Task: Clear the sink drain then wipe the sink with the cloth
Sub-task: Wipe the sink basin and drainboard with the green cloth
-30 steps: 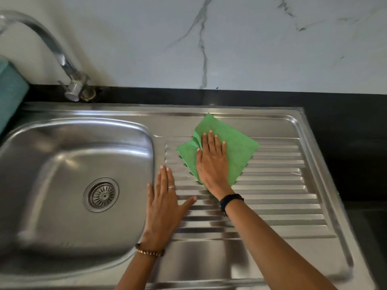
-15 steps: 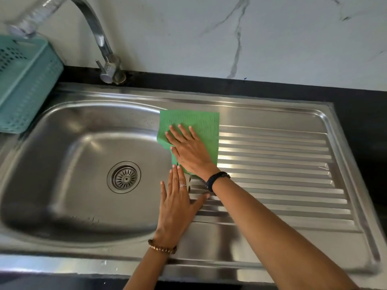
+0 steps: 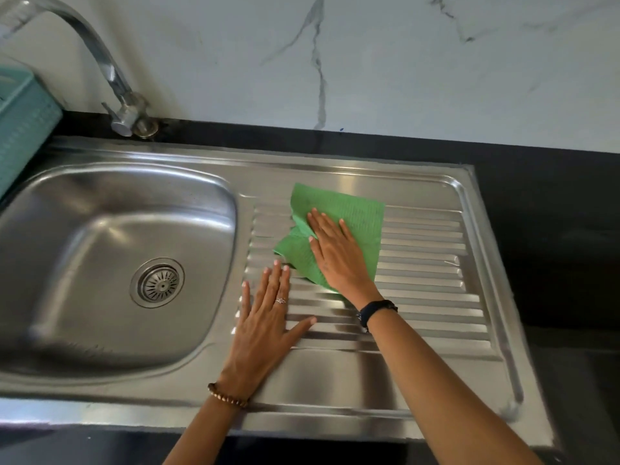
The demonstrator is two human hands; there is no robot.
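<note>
- Right hand (image 3: 335,253): fingers straight, palm pressing the green cloth (image 3: 355,216) flat on the ribbed drainboard (image 3: 429,263).
- Left hand (image 3: 265,327): flat, fingers straight, holding nothing, resting beside the basin (image 3: 100,229).
- Drain (image 3: 157,282): appears clear.
- Technique: wipe along the ribs with even pressure; unfold the bunched left edge.

- A home kitchen, at the washing-up spot.
- A stainless-steel sink (image 3: 117,263) with a round strainer drain (image 3: 157,282) and ribbed draining board (image 3: 426,263).
- A curved chrome tap (image 3: 110,72), black stone counter (image 3: 536,196), white marble-veined wall (image 3: 369,62).
- A teal plastic basket (image 3: 23,135).
</note>
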